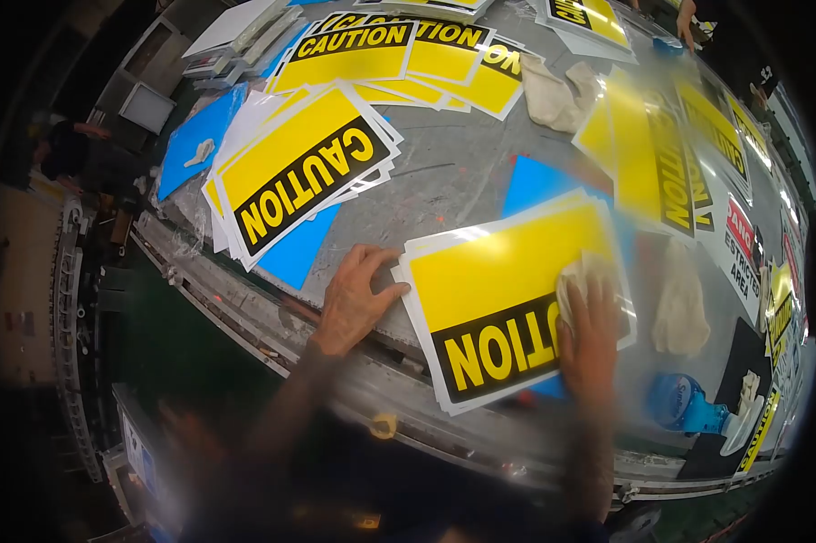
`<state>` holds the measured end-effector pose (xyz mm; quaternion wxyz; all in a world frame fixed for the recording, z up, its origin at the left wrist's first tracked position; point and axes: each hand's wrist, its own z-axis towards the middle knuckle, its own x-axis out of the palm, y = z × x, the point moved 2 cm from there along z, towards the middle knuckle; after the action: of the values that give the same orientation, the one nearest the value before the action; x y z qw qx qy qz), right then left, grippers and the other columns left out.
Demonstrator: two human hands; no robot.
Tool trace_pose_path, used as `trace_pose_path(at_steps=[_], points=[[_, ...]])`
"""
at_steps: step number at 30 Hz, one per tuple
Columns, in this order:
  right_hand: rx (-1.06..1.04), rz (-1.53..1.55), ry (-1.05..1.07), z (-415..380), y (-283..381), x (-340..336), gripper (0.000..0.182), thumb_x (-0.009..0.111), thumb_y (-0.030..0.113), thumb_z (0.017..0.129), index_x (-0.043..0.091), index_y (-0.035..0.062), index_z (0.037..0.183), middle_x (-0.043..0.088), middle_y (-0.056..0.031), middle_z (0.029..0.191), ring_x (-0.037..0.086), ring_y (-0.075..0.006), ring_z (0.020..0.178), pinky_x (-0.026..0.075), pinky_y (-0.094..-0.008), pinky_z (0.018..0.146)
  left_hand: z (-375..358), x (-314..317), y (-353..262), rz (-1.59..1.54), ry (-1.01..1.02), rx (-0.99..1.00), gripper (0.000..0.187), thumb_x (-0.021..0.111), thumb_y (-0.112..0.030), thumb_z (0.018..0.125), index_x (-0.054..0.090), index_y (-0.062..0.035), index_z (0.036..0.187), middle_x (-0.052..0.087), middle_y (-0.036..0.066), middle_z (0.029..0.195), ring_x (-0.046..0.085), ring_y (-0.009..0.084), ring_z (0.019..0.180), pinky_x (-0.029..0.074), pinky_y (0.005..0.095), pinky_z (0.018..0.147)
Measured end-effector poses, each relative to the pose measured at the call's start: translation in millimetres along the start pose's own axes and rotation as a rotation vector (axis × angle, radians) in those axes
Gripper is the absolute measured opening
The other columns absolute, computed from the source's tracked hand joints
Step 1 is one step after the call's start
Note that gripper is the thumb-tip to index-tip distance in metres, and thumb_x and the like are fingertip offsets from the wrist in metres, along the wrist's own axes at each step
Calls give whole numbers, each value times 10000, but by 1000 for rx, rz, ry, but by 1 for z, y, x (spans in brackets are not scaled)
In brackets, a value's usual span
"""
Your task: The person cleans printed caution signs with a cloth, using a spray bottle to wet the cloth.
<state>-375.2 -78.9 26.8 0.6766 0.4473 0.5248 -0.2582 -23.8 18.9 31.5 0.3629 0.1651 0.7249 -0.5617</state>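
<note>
A stack of yellow and black CAUTION signs (494, 281) lies in front of me near the table's front edge, upside down from my side. My left hand (358, 299) is at the stack's left edge, fingers bent and apart, thumb and forefinger by the sheets' edges. On the right part of the top sign, my right hand (591, 330) presses a white cloth (582, 276), covering some of the lettering. A blue sheet (535, 185) shows from under the stack.
More CAUTION signs (304, 167) lie left, with others (354, 54) at the back and blurred signs (648, 145) to the right. Pale cloths (553, 95) lie among them. A blue-capped bottle (679, 403) stands right. Another person's hand (687, 23) shows at the far edge.
</note>
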Motion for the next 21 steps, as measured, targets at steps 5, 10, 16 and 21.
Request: trace_pose_path(at_steps=[5,10,16,21], points=[[3,2,-5,1,2,-3,593,619,132,1017,520,134,1602,336,-187,1744,219,-434,1639,144,-592,1326,5,-1,1,93,26,22,525,870,-247,884,704,-70,1349,634,112,1273,650,280,1126,549,396,968],[15,12,-3,2,0,-1,587,613,132,1020,523,141,1600,337,-183,1745,221,-440,1636,141,-591,1327,4,-3,-6,153,-5,111,467,838,-221,899,724,-40,1313,663,136,1271,647,325,1196,533,416,1006],[48,47,-13,2,1,-3,585,625,118,1007,542,142,1585,343,-190,1741,220,-469,1627,146,-590,1326,-4,2,-14,240,-70,182,385,833,-145,912,752,-18,1267,707,141,1266,697,294,1123,569,386,922],[44,44,-6,3,1,-5,582,634,113,997,556,130,1573,348,-193,1738,220,-482,1623,152,-592,1324,-2,5,-18,122,-46,29,363,789,-158,932,726,-22,1263,696,142,1271,667,311,1155,532,419,994]])
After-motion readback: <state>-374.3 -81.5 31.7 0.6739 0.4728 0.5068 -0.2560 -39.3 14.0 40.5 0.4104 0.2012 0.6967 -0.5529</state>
